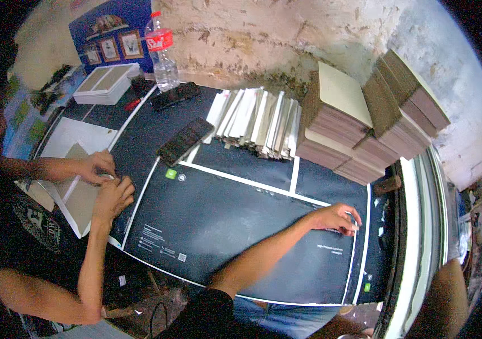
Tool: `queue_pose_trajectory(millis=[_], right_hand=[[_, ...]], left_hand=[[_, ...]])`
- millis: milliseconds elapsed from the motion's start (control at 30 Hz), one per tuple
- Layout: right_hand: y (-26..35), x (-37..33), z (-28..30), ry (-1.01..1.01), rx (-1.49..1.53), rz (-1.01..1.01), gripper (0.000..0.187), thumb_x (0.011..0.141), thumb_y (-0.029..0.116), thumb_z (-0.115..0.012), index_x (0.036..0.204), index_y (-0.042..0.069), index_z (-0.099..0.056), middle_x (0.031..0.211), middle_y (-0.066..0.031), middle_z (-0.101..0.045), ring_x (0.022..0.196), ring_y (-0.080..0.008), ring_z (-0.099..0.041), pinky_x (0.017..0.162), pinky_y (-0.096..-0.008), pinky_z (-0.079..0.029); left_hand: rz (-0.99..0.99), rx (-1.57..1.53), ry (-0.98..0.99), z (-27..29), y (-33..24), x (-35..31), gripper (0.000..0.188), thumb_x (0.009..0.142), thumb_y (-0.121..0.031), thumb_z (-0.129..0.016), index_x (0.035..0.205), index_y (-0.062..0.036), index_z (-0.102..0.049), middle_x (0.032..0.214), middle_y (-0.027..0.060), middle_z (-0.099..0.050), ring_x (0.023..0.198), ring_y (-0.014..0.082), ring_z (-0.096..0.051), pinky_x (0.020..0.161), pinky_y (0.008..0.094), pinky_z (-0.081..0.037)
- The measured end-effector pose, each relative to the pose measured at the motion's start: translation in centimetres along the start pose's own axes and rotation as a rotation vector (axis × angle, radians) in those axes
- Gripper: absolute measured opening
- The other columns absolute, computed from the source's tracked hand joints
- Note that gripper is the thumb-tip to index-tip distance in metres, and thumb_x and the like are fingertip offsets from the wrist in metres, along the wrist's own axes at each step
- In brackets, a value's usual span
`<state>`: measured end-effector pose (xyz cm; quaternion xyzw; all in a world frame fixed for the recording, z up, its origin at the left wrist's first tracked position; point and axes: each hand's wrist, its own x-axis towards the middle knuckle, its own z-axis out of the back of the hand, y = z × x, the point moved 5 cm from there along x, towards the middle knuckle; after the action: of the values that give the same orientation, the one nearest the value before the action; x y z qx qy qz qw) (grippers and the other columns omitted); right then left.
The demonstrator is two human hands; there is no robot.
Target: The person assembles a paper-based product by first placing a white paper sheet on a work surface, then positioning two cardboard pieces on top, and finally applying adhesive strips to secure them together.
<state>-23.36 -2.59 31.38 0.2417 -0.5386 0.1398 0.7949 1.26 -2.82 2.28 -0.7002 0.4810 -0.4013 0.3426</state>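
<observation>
My left hand (336,219) reaches across to the right part of a large dark printed sheet (235,226) edged with white lines. Its fingers are bent together at the sheet's right white border. Something small and pale shows at the fingertips, too small to name. My right hand does not show; a blurred skin-coloured shape (447,294) stands at the lower right. At the left, another person's two hands (104,168) meet over a grey board (83,195) with white edges.
Behind the sheet lie a row of pale strips (258,121) and tall stacks of brown boards (337,113). Two dark phones (185,141), a clear bottle (164,62) and a stack of white-edged boards (105,85) are farther left. A peeling wall (241,45) rises behind.
</observation>
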Motion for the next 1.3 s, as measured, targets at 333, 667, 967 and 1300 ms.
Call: queue_pose_trajectory(millis=[333, 667, 967, 1300], right_hand=[[-0.3, -1.2, -1.3, -0.253, -0.034, -0.376, 0.035, 0.082, -0.007, -0.073, 0.116, 0.0, -0.067, 0.105, -0.0111, -0.072, 0.086, -0.0167, -0.068, 0.078, -0.0296, -0.055], [1.0, -28.0, 0.4, 0.278, -0.039, -1.021, 0.02, 0.094, 0.008, -0.07, 0.112, 0.008, -0.078, 0.093, -0.0129, -0.078, 0.068, -0.0171, -0.073, 0.061, -0.0319, -0.058], [-0.8, -46.9, 25.2, -0.072, -1.126, -1.329, 0.038, 0.081, 0.024, -0.084, 0.107, -0.001, -0.071, 0.107, -0.0198, -0.074, 0.098, -0.0291, -0.073, 0.083, -0.0398, -0.056], [-4.8, -55.0, 35.5, 0.353, -1.093, -1.33, 0.05, 0.065, 0.021, -0.097, 0.097, -0.003, -0.067, 0.086, -0.0124, -0.073, 0.074, -0.0174, -0.066, 0.068, -0.0387, -0.055]], left_hand=[[0.124, 0.08, -0.058, -0.1, -1.9, -0.4, 0.035, 0.096, -0.018, -0.073, 0.127, -0.0042, -0.063, 0.099, 0.0099, -0.073, 0.093, 0.0125, -0.07, 0.08, 0.0261, -0.055], [0.197, 0.181, -0.163, -0.5, -0.9, -0.7, 0.038, 0.096, -0.02, -0.072, 0.13, -0.004, -0.06, 0.095, 0.0083, -0.072, 0.09, 0.0119, -0.067, 0.087, 0.026, -0.054], [0.181, 0.141, -0.172, -0.5, -2.7, -1.4, 0.04, 0.097, -0.015, -0.071, 0.131, -0.0006, -0.058, 0.092, 0.0041, -0.07, 0.092, 0.0114, -0.066, 0.094, 0.0274, -0.052], [0.171, 0.159, -0.189, -1.7, -1.5, -1.0, 0.036, 0.095, -0.014, -0.072, 0.127, -0.0015, -0.062, 0.083, -0.0007, -0.064, 0.092, 0.0122, -0.067, 0.094, 0.0276, -0.051]])
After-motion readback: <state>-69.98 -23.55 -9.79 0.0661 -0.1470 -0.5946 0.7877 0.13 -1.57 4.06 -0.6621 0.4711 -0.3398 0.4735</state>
